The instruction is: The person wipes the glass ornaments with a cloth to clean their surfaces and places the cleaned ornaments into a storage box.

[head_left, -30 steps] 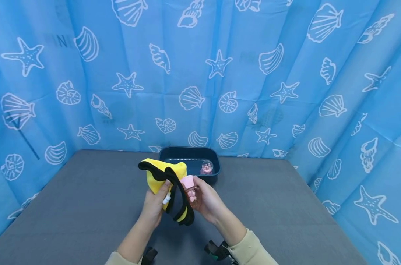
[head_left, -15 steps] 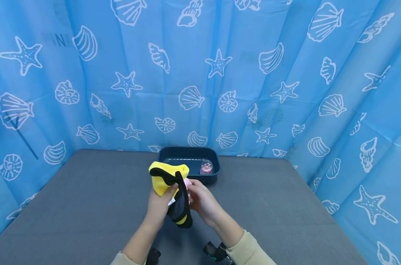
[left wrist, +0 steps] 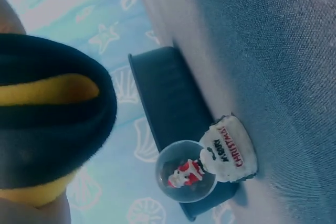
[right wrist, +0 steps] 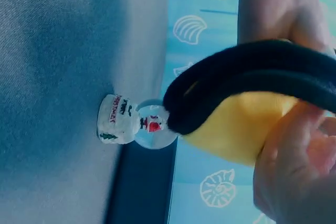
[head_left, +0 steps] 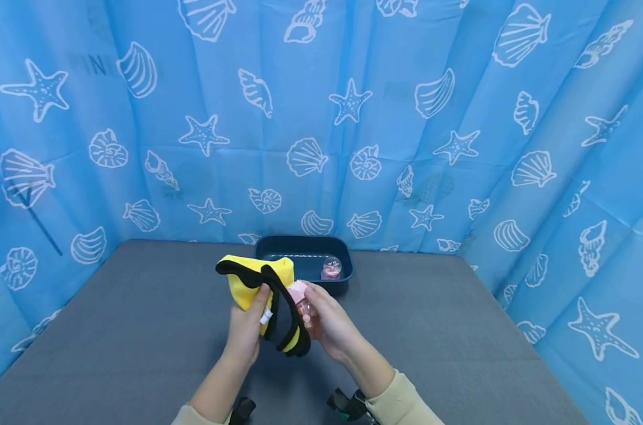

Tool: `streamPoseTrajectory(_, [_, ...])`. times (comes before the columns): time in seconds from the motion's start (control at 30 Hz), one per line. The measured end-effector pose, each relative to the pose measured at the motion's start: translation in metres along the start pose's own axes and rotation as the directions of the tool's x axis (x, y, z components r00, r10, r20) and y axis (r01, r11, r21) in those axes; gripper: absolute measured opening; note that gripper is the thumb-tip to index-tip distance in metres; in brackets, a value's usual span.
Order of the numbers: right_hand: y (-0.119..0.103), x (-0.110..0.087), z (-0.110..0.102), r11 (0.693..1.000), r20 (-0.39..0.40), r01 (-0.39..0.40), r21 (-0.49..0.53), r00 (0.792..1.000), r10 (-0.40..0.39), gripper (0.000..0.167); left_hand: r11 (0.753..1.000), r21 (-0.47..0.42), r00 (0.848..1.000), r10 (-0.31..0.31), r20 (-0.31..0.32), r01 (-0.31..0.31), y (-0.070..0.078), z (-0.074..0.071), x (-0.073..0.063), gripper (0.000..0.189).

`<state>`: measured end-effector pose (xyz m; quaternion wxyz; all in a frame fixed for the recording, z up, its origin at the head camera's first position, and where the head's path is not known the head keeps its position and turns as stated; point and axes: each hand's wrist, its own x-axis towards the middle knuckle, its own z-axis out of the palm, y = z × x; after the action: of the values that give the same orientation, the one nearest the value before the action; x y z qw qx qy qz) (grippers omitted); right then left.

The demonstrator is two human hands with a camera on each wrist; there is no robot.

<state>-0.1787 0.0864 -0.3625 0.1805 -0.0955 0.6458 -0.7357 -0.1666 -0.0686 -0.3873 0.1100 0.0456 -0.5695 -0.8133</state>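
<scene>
My left hand (head_left: 244,333) grips a folded yellow cloth (head_left: 281,270) with a thick black border, a grey side and a small white label. My right hand (head_left: 334,327) holds a small pink snow globe (head_left: 297,291), tipped with its base up and its clear ball down. The cloth's edge lies right against that globe. In the right wrist view the cloth partly hides the fingers. Both wrist views show a second snow globe, a white-based Christmas one (left wrist: 231,150) with a red-and-white figure inside, standing upright on the table; the hands and cloth hide it in the head view.
A dark blue tray (head_left: 344,254) stands at the back of the grey table (head_left: 433,330). Inside its right end sits another pink snow globe (head_left: 331,268). A blue shell-print curtain (head_left: 305,118) hangs behind and along the sides.
Half a second ago the cloth covered most of the held globe. Now the cloth and left hand are farther left, and the globe's pink base shows again. The tray has stayed put.
</scene>
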Motion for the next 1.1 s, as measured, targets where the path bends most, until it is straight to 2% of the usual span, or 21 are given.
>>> streamPoseTrajectory(0.17, [-0.001,-0.002,0.005,1.0,0.021,-0.016,0.004,1.0,0.016,0.048,0.985,0.136,0.991,0.095,0.091,-0.107,-0.002,0.005,-0.003,0.049])
streamPoseTrajectory(0.3, [-0.003,-0.001,0.008,1.0,0.036,-0.016,-0.006,0.999,0.016,0.049,0.972,0.173,0.98,0.136,0.146,-0.16,-0.006,0.006,-0.002,0.056])
streamPoseTrajectory(0.37, [-0.003,-0.001,0.009,1.0,0.038,-0.008,-0.024,0.999,0.009,0.05,0.974,0.171,0.983,0.129,0.127,-0.15,-0.007,0.007,-0.002,0.053])
streamPoseTrajectory(0.5, [-0.002,-0.001,0.009,0.999,0.039,0.012,-0.05,0.999,-0.01,0.05,0.98,0.168,0.993,0.103,0.05,-0.11,-0.008,0.008,-0.001,0.047])
streamPoseTrajectory(0.67, [-0.001,-0.001,0.007,0.998,0.043,0.019,-0.064,0.999,-0.016,0.051,0.992,0.117,0.998,0.043,-0.038,-0.038,-0.006,0.006,0.004,0.047])
streamPoseTrajectory(0.83, [-0.004,-0.002,0.002,1.0,0.04,0.023,-0.005,0.999,-0.023,0.054,1.0,-0.01,0.996,-0.03,-0.084,0.029,0.001,-0.001,0.008,0.046])
streamPoseTrajectory(0.93, [-0.005,-0.003,0.0,0.999,0.01,0.046,0.013,0.999,-0.046,0.056,0.998,-0.064,0.995,-0.033,-0.099,0.026,0.006,-0.005,0.008,0.046])
streamPoseTrajectory(1.0, [-0.005,-0.002,-0.001,0.998,-0.01,0.059,-0.002,0.998,-0.059,0.056,0.998,-0.055,0.995,-0.015,-0.1,0.009,0.009,-0.006,0.007,0.047])
streamPoseTrajectory(1.1, [-0.002,-0.002,-0.001,0.998,-0.038,0.063,-0.026,0.997,-0.064,0.056,0.999,0.002,0.997,0.032,-0.067,-0.032,0.009,-0.002,0.005,0.044])
